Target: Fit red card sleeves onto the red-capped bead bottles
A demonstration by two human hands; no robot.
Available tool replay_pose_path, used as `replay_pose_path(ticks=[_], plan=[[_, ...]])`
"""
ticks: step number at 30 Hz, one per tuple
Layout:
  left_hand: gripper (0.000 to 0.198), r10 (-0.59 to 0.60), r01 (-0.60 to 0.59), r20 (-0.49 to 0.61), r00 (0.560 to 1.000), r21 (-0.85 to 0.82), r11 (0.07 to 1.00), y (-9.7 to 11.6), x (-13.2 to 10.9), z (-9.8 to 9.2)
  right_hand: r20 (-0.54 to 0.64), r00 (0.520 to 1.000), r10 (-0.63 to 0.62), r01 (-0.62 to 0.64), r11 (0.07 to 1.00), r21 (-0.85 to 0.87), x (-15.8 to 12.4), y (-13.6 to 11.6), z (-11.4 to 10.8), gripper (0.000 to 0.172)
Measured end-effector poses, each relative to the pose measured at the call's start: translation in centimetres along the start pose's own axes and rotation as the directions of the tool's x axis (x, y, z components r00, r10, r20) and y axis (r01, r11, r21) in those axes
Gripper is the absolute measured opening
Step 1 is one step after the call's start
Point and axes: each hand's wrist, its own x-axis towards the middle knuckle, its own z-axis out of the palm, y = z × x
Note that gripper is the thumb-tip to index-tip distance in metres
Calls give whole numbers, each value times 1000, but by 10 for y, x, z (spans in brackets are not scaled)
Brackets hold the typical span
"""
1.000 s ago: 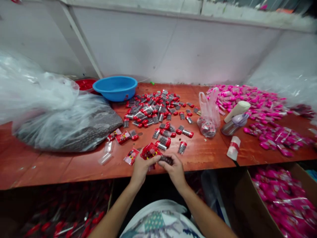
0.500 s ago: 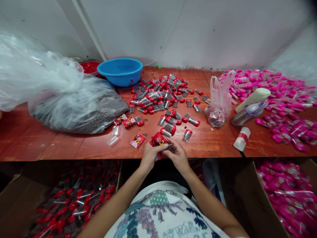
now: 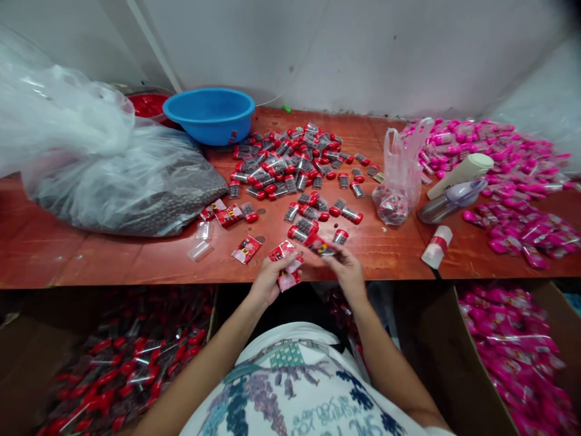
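My left hand [image 3: 269, 280] grips several small red and pink packets [image 3: 288, 280] above the table's front edge. In the fingers of my right hand [image 3: 345, 266] is a small container wrapped in a red packet [image 3: 319, 245], held to the right of the others. Just beyond it lie loose clear containers with red caps and dark contents [image 3: 304, 226]. Another red packet [image 3: 246, 249] rests flat to the left of my hands. Farther back is a large pile of the same red-capped containers [image 3: 290, 160].
A blue basin [image 3: 209, 118] and a plastic bag of dark beads [image 3: 149, 188] stand at the left. To the right are a pink bag [image 3: 394, 194], a bottle [image 3: 447, 204] and pink items [image 3: 494, 151]. Open boxes of red items [image 3: 131, 369] and pink items [image 3: 512, 351] sit below the table.
My hands have moved apart. The right one has gone right and forward with a red-wrapped container, while the left one keeps its packets. The camera view has shifted slightly.
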Motion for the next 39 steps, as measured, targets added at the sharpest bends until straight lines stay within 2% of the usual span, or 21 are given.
replay_pose_path(ticks=[1, 3, 5, 6, 8, 9, 11, 12, 14, 16, 19, 21, 22, 24, 25, 26, 28, 30, 32, 35, 39], plan=[[18, -36, 34, -36, 999, -46, 998, 1, 1, -2, -102, 995, -13, 7, 998, -62, 6, 2, -17, 42], [14, -72, 66, -80, 994, -86, 994, 3, 2, -5, -306, 948, -87, 7, 968, -252, 18, 4, -54, 46], [13, -66, 61, -76, 995, -68, 996, 1, 2, -6, -365, 911, -192, -8, 876, -482, 25, 3, -80, 44], [15, -51, 48, -65, 997, -52, 997, -1, 2, -5, -370, 893, -257, -2, 820, -573, 25, 1, -85, 44], [18, -28, 26, -51, 998, -30, 999, -7, 3, -1, -322, 882, -344, 54, 753, -656, 19, -4, -77, 42], [19, -19, 18, -51, 999, -24, 1000, -11, 3, 2, -276, 895, -350, 102, 764, -637, 13, -7, -64, 39], [22, -3, 3, -36, 999, -17, 1000, -17, 4, 9, -70, 968, -242, 185, 871, -455, -1, -11, -31, 35], [23, 4, -5, -23, 1000, -14, 1000, -20, 4, 11, 58, 983, -176, 185, 917, -354, -7, -12, -13, 37], [24, 32, -32, 3, 999, -3, 999, -23, 4, 14, 147, 979, -139, 172, 953, -248, -16, -12, 13, 36], [25, 59, -60, 22, 998, 22, 998, -23, 4, 12, 171, 971, -166, 206, 947, -247, -19, -12, 24, 33], [25, 86, -87, 14, 996, 46, 995, -21, 4, 8, 258, 940, -223, 302, 897, -323, -11, -10, 19, 29], [25, 100, -98, -52, 994, 25, 995, -20, 5, 6, 223, 943, -247, 326, 824, -464, 0, -7, 9, 30], [25, 102, -102, -87, 991, 6, 995, -19, 6, 5, 144, 953, -266, 300, 766, -568, 7, -5, 4, 33], [25, 93, -99, -132, 987, -44, 994, -16, 7, 4, -47, 949, -312, 172, 635, -753, 20, 1, -5, 47], [24, 79, -91, -140, 987, -76, 993, -15, 8, 4, -103, 939, -327, 114, 580, -806, 25, 3, -8, 53], [23, 60, -77, -151, 987, -115, 990, -13, 10, 4, -119, 936, -331, 85, 542, -836, 30, 6, -10, 55], [18, -6, -33, -189, 982, -206, 978, -8, 13, 5, -63, 948, -313, 114, 518, -847, 34, 10, -9, 47], [14, -89, 21, -231, 969, -282, 959, -3, 16, 4, 31, 960, -279, 192, 574, -796, 30, 10, -4, 43], [11, -141, 58, -246, 959, -318, 946, 1, 19, 3, 83, 968, -236, 229, 709, -667, 18, 7, 4, 44], [10, -142, 58, -232, 962, -335, 940, 5, 22, 0, 99, 977, -187, 211, 894, -395, -9, -4, 20, 46], [5, -137, 56, -193, 972, -376, 925, 1, 22, -1, 95, 977, -191, 209, 949, -238, -32, -19, 37, 45]])
